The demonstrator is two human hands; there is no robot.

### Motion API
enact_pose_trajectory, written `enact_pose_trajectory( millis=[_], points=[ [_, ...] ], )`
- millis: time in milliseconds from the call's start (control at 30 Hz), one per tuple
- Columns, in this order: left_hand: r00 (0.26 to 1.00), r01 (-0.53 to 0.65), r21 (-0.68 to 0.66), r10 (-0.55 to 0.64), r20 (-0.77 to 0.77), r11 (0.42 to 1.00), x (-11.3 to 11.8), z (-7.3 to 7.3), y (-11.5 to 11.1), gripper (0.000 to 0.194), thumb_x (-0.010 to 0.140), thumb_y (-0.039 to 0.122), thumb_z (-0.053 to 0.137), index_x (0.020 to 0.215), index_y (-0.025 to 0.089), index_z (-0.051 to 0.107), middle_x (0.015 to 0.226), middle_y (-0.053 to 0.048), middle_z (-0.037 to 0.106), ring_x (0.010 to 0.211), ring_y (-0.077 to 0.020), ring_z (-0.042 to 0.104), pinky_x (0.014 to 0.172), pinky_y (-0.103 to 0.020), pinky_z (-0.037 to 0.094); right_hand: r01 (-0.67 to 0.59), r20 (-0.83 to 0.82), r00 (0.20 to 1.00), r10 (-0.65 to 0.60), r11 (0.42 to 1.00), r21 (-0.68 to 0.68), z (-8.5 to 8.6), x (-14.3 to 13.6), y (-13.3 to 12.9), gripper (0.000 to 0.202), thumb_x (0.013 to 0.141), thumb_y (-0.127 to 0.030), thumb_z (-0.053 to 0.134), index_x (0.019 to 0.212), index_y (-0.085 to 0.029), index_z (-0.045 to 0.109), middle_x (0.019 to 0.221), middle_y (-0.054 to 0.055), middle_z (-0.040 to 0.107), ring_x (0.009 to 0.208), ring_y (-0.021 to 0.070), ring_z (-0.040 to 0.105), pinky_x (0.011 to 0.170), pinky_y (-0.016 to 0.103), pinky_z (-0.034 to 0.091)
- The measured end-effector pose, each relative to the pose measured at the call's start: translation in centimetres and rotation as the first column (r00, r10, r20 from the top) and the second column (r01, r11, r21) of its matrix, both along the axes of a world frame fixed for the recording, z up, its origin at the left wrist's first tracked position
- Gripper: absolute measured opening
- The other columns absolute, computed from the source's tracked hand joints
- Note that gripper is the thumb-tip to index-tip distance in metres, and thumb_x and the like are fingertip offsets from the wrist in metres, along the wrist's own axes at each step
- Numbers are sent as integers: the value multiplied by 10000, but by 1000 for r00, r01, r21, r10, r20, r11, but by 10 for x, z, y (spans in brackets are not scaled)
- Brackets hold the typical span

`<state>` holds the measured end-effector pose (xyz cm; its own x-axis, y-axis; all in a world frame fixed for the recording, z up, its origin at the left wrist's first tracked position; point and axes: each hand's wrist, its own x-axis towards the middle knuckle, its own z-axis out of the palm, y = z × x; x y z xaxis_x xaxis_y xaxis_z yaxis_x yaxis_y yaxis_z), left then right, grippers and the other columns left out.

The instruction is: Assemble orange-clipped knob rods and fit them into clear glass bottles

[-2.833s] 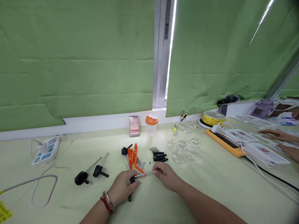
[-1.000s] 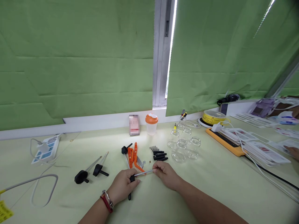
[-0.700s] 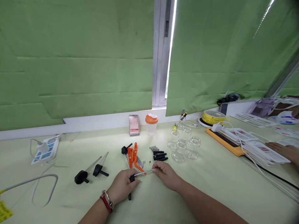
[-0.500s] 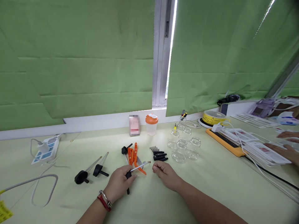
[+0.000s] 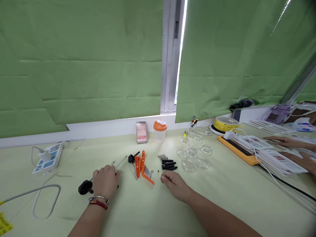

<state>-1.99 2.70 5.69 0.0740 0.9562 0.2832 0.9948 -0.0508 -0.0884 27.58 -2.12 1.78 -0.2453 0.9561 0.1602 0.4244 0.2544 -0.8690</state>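
My left hand lies low over the table at left, its fingers curled over a black-handled metal rod. The rod's shaft pokes out past the fingers, and most of its black handle is hidden under the hand. Beside it rests another black-handled rod, partly covered. My right hand is closed on the table, thumb against fingers; whatever is in it cannot be seen. Between the hands are orange plastic parts, a third black-handled rod, metal pins, black tubes, springs and a tiny brown piece.
Several clear glass jars stand right of centre, near small screwdrivers. An orange-lidded cup and a phone-like slab stand at the back. Power strips flank both sides, with cables. Another person's hands work over white sheets at right.
My left hand has moved left with the black-handled rod, from the middle to beside the other rods. A tiny brown piece now shows where the rod's tip was. My right hand stays put.
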Motion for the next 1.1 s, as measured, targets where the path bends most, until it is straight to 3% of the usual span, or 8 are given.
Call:
enact_pose_trajectory(
  millis=[300,433,500,600,733,833,967,1100],
  points=[
    [990,-140,-58,141,6,988,-4,-8,6,349,819,365,398,746,144,657,901,-139,663,900,-315,563,801,-433,278,4,44,999,-5,1000,30,0,0,-1,232,898,-329,408,755,-190,526,705,-15,504,664,129,458,612,231,374],
    [987,-161,-26,161,11,987,-3,-6,4,320,814,338,412,880,126,643,914,-145,661,893,-316,570,803,-442,288,43,119,992,-51,997,66,-2,0,-2,192,891,-295,407,891,-202,576,828,22,597,702,150,531,636,257,429],
    [992,-123,21,123,12,992,2,-5,1,312,813,294,415,987,128,613,966,-147,655,925,-308,567,846,-460,281,44,153,986,-60,993,105,-4,0,-2,248,887,-263,405,1059,-211,576,1076,64,611,883,180,582,757,292,461],
    [1000,7,46,-7,-5,999,14,-4,1,380,813,185,395,1163,139,536,1166,-160,600,1050,-280,535,947,-469,240,6,249,968,-44,989,150,-5,-2,0,392,878,-214,398,1254,-216,507,1379,68,454,1197,210,482,969,339,398],
    [982,178,-25,-179,-57,984,32,-3,15,640,756,-18,325,1366,170,361,1436,-146,380,1234,-248,430,1015,-467,209,-38,404,915,-19,990,133,-6,-7,4,500,867,-158,363,1360,-226,413,1461,35,345,1239,216,463,997,362,396],
    [955,277,-138,-289,-73,951,39,0,32,750,697,-87,313,1382,216,339,1495,-106,286,1308,-246,353,1032,-492,201,-56,472,881,-16,989,138,-6,-10,5,524,858,-136,360,1370,-238,405,1453,22,356,1227,223,480,988,369,411],
    [932,334,-235,-357,-66,913,41,6,42,672,699,-71,332,1306,199,431,1442,-134,373,1258,-249,424,1028,-509,207,-69,478,878,-16,985,159,-7,-11,5,512,849,-122,369,1341,-238,453,1418,20,414,1213,215,495,984,360,420],
    [923,356,-221,-379,-68,908,39,15,27,557,689,-57,353,1150,191,542,1210,-120,564,1055,-233,566,1022,-484,206,-42,409,912,-37,982,184,-10,-8,4,467,845,-129,388,1283,-220,525,1357,32,497,1207,192,503,999,330,409]
  ],
)
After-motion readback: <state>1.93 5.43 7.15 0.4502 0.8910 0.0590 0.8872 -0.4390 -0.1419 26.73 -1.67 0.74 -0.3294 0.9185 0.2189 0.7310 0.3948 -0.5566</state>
